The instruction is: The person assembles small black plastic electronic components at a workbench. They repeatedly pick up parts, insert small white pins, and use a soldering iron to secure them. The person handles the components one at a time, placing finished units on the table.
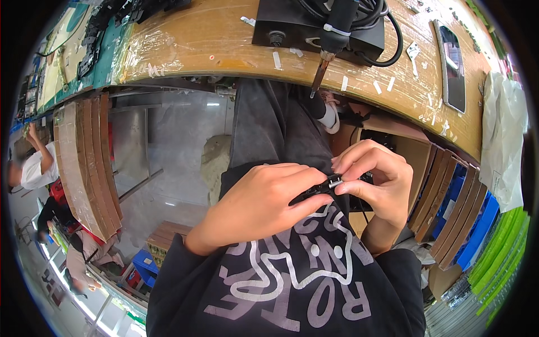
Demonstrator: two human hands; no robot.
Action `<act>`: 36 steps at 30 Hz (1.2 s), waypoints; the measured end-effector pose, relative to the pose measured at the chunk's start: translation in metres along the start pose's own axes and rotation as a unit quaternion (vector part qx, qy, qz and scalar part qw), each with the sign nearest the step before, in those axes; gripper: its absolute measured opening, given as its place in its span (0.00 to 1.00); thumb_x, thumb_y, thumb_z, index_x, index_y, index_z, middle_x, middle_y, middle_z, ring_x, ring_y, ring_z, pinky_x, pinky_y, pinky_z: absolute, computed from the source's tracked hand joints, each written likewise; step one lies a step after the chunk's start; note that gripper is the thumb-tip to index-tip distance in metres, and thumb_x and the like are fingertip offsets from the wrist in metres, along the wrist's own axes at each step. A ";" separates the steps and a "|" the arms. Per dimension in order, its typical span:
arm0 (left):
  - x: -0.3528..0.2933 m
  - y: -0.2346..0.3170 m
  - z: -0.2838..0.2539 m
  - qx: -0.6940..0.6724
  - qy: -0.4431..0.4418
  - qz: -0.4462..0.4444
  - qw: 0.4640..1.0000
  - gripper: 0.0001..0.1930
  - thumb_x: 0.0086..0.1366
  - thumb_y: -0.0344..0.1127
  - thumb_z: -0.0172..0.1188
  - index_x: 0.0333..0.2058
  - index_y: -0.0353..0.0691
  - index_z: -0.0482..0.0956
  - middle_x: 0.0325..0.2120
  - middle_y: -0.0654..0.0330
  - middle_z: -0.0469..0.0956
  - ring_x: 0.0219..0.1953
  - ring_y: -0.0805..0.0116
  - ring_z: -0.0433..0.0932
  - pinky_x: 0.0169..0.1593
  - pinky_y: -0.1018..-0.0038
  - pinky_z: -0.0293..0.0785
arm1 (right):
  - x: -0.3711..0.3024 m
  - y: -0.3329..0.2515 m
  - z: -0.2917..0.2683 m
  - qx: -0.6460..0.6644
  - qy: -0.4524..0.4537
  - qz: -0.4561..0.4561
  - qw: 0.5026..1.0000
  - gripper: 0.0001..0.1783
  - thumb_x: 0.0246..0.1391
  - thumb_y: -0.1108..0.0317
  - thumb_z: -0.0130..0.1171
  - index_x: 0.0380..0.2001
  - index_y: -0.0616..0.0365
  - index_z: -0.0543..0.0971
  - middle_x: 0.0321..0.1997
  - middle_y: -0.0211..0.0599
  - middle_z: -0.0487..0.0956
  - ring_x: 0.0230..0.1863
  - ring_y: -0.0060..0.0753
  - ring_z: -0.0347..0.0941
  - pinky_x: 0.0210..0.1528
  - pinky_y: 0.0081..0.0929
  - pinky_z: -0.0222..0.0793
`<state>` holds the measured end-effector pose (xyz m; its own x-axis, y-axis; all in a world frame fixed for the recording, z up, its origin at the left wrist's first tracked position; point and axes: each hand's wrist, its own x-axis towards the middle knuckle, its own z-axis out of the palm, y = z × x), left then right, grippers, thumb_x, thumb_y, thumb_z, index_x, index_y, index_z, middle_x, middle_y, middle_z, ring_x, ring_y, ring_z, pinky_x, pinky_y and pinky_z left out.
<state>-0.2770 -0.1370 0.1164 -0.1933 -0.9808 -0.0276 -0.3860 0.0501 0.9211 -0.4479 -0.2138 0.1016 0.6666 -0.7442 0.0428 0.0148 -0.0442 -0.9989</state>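
Over my lap, my left hand (264, 199) is closed around a small black plastic part (307, 194), pinching it between thumb and fingers. A small silver metal piece (335, 182) shows at the part's right end. My right hand (379, 171) meets it there, with thumb and fingertips closed on the silver piece. Whether the silver piece is fixed to the black part, I cannot tell. Most of the black part is hidden by my left fingers.
Ahead is a film-covered workbench (185, 50) with a soldering iron (325, 62) pointing toward me, a black box (286, 33), a phone (451, 67) and scattered white scraps. Cardboard (87, 163) stands at left, cartons (449, 208) at right. Other people (39, 168) are far left.
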 end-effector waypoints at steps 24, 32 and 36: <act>0.010 -0.037 -0.007 -0.308 -0.215 -0.098 0.922 0.14 0.57 0.42 0.52 0.34 0.35 0.72 0.20 0.61 0.73 0.22 0.77 0.71 0.26 0.80 0.67 | -0.014 0.021 -0.001 0.019 -0.037 -0.116 0.992 0.09 0.34 0.74 0.61 0.23 0.65 0.75 0.23 0.40 0.75 0.27 0.34 0.73 0.31 0.27 0.70; -0.007 -0.054 0.042 -0.784 -0.182 -0.231 0.547 0.14 0.56 0.34 0.48 0.38 0.31 0.68 0.29 0.62 0.70 0.33 0.77 0.70 0.36 0.83 0.67 | -0.004 0.048 0.003 0.132 -0.056 -0.144 0.979 0.07 0.35 0.78 0.59 0.23 0.66 0.75 0.28 0.44 0.74 0.32 0.36 0.72 0.40 0.31 0.69; -0.002 -0.056 0.037 -0.730 -0.110 -0.221 0.638 0.13 0.56 0.34 0.48 0.37 0.32 0.68 0.30 0.60 0.71 0.33 0.78 0.70 0.36 0.84 0.66 | 0.000 0.058 0.001 0.119 -0.053 -0.104 0.986 0.07 0.35 0.79 0.59 0.24 0.66 0.75 0.33 0.44 0.73 0.37 0.36 0.70 0.41 0.31 0.67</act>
<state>-0.2881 -0.1314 0.0503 -0.5400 -0.7804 -0.3152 0.7730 -0.6080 0.1809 -0.4460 -0.2157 0.0436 0.7053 -0.6605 0.2575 0.3254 -0.0212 -0.9453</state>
